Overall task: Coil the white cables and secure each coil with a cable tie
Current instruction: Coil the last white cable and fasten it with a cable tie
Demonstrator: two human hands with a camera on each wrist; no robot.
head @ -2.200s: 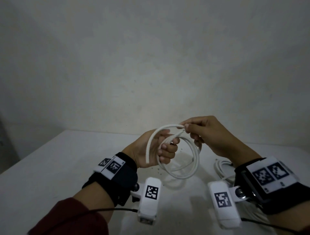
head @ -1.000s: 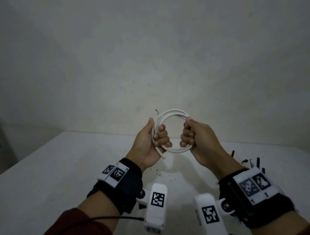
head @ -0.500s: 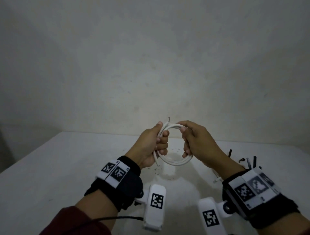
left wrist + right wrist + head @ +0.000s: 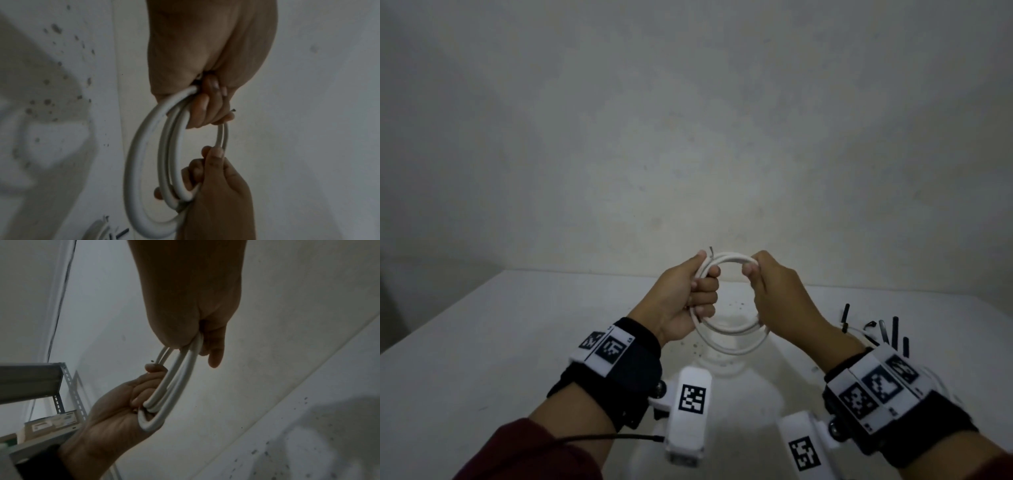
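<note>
A white cable coil (image 4: 726, 337) of several loops hangs in the air above the white table (image 4: 482, 342), held between both hands. My left hand (image 4: 688, 291) grips its left side in a fist, thumb up, with the bare cable end (image 4: 711, 249) sticking up beside the thumb. My right hand (image 4: 774, 294) grips the coil's right side, fingers curled round the strands. The left wrist view shows the coil (image 4: 144, 162) with my left hand (image 4: 205, 110) at its top and my right hand (image 4: 213, 181) below. In the right wrist view the coil (image 4: 174, 382) runs from my right hand (image 4: 201, 344) to my left hand (image 4: 127, 405).
Several black cable ties (image 4: 887, 330) lie on the table at the right, beyond my right wrist, beside a bit of another white cable (image 4: 856, 330). Dark specks dot the tabletop under the coil. A metal shelf (image 4: 41, 386) with boxes stands off to the left. A bare wall rises behind the table.
From threading the cable end with my right fingers, both hands came to grip opposite sides of the finished coil. Over the last second the coil was lowered a little and tilted.
</note>
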